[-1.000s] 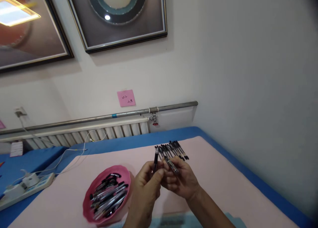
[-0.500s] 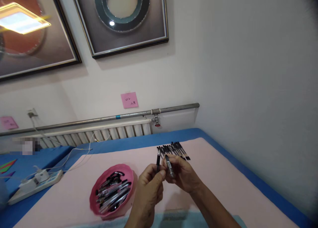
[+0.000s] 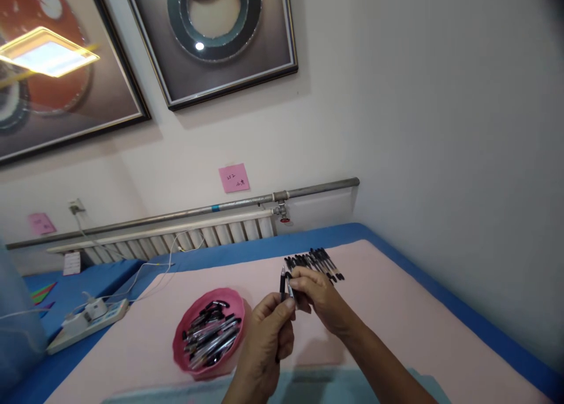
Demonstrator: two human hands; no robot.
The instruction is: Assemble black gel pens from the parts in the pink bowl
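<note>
My left hand (image 3: 268, 327) is closed around a pen (image 3: 282, 288), which points upward with its pale conical tip and black grip showing. Pinched in the fingers of my right hand (image 3: 315, 292) is a pen cap (image 3: 289, 279), dark with a silvery strip, right beside the pen. Fingers hide much of the cap, and whether the two pieces touch I cannot tell. Behind my right hand, several black-capped pens (image 3: 324, 263) lie side by side in a row. To the left of my hands, a pink bowl (image 3: 177, 348) holds loose pen parts (image 3: 215, 336), both clear barrels and black caps.
Pink cloth (image 3: 374, 316) covers the blue table (image 3: 440, 292), and a light-blue edge (image 3: 352, 386) runs along the front. At left are a power strip (image 3: 88, 327) with plugs and a white cable (image 3: 170, 260). A radiator (image 3: 220, 231) and pipe (image 3: 321, 188) line the wall.
My right hand has turned the cap and brought it closer to the pen in my left hand. The view has shifted slightly, so the bowl appears farther right.
</note>
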